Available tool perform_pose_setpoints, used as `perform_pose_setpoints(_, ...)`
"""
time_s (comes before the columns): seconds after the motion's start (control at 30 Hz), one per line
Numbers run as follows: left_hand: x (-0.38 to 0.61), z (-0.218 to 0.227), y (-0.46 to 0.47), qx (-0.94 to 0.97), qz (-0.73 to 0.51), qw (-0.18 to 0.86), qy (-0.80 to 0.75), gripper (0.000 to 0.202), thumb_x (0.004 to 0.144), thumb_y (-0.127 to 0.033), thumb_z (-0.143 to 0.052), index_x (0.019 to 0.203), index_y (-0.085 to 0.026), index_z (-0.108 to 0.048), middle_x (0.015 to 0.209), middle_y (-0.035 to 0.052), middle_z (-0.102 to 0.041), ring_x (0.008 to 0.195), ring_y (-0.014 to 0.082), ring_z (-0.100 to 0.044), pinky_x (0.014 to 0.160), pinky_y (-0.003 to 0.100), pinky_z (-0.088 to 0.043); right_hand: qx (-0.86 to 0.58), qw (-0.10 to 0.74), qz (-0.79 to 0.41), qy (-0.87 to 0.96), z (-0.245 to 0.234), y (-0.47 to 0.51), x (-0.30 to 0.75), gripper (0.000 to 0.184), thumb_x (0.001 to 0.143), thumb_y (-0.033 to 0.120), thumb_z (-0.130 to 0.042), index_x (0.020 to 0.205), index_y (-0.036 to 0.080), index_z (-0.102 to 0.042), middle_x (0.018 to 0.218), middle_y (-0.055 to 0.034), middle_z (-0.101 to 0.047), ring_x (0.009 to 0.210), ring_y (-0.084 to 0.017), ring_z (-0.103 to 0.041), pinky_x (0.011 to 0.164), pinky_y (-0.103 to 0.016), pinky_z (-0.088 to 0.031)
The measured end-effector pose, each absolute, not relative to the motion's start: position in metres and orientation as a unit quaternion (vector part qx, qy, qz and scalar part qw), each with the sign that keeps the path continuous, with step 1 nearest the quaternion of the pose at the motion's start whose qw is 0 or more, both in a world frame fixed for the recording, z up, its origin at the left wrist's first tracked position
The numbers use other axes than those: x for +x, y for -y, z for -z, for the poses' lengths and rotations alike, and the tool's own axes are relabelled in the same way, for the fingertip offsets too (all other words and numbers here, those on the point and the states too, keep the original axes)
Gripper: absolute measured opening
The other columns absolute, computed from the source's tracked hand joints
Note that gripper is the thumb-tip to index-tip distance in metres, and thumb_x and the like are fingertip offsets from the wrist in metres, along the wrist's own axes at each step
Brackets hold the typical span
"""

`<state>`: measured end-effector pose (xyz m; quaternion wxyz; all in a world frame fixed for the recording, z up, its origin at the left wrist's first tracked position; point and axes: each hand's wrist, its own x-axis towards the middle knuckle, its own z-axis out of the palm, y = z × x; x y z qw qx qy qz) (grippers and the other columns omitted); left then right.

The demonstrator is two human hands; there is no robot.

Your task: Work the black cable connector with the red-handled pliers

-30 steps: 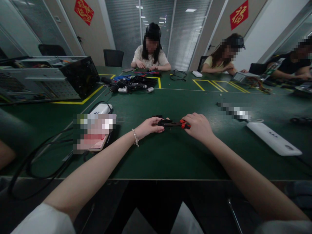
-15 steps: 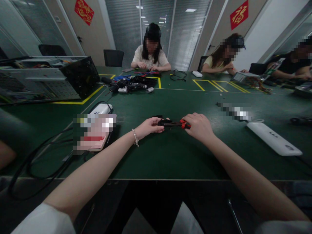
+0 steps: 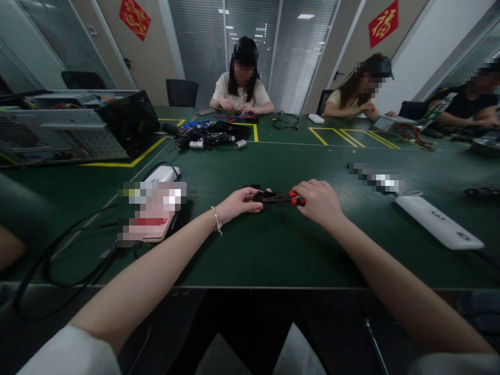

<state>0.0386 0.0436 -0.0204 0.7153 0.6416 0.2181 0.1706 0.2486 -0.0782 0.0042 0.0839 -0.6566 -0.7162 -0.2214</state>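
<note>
Left hand: I see the bare left hand (image 3: pixel 239 202) pinching a small, black, irregular part (image 3: pixel 267 196) between thumb and fingers, at the centre of the dark green, flat table (image 3: pixel 250 255).
Right hand: The bare right hand (image 3: pixel 320 202) grasps the dark metal pliers with red-and-black handles (image 3: pixel 294 198), right of the part.
Pliers' nose: Points left, at the part; I cannot tell whether the jaws bite it.
Handling: I judge that a steady left pinch, fingertips clear of the jaws, and even handle pressure best prevent slipping.
Right side: White, oblong device (image 3: pixel 439 221), well apart.
</note>
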Motion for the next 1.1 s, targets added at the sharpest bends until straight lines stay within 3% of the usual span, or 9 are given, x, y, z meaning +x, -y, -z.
perform_pose_setpoints(0.3,0.0381,0.0183,-0.0427,0.639,-0.169,0.718,-0.219,0.036,0.071,-0.010,-0.063,0.105,-0.013,-0.053,0.093,0.0057,-0.061,0.080,0.0119,-0.062,0.089,0.040,-0.047,-0.676,0.094,0.161,0.713,0.0033,0.0730,0.2512,0.019,0.071,0.022,-0.052,0.088,0.019,-0.059,0.084,-0.0040,-0.062,0.076,-0.019,-0.050,0.066,-0.031,-0.035)
perform_pose_setpoints(0.67,0.0395,0.0177,-0.0411,0.634,-0.170,0.718,-0.233,0.035,0.072,-0.008,-0.062,0.105,-0.011,-0.051,0.092,0.0064,-0.061,0.078,0.0105,-0.062,0.088,0.038,-0.046,-0.652,0.085,0.230,0.718,-0.0034,0.0770,0.2505,0.023,0.071,0.021,-0.053,0.092,0.017,-0.060,0.089,-0.0062,-0.062,0.082,-0.021,-0.049,0.072,-0.034,-0.033)
perform_pose_setpoints(0.9,0.0396,0.0210,-0.0444,0.644,-0.172,0.715,-0.212,0.035,0.070,-0.009,-0.063,0.103,-0.013,-0.053,0.102,0.0079,-0.059,0.083,0.0122,-0.062,0.089,0.040,-0.046,-0.663,0.093,0.197,0.716,0.0032,0.0745,0.2522,0.023,0.071,0.024,-0.053,0.092,0.018,-0.059,0.087,-0.0043,-0.062,0.080,-0.019,-0.050,0.069,-0.031,-0.034)
perform_pose_setpoints(1.1,0.0388,0.0207,-0.0444,0.648,-0.168,0.710,-0.218,0.035,0.072,-0.011,-0.063,0.105,-0.014,-0.053,0.094,0.0061,-0.061,0.079,0.0113,-0.062,0.087,0.038,-0.048,-0.659,0.094,0.203,0.719,0.0012,0.0753,0.2518,0.022,0.071,0.023,-0.052,0.092,0.018,-0.060,0.087,-0.0052,-0.062,0.080,-0.020,-0.050,0.069,-0.032,-0.034)
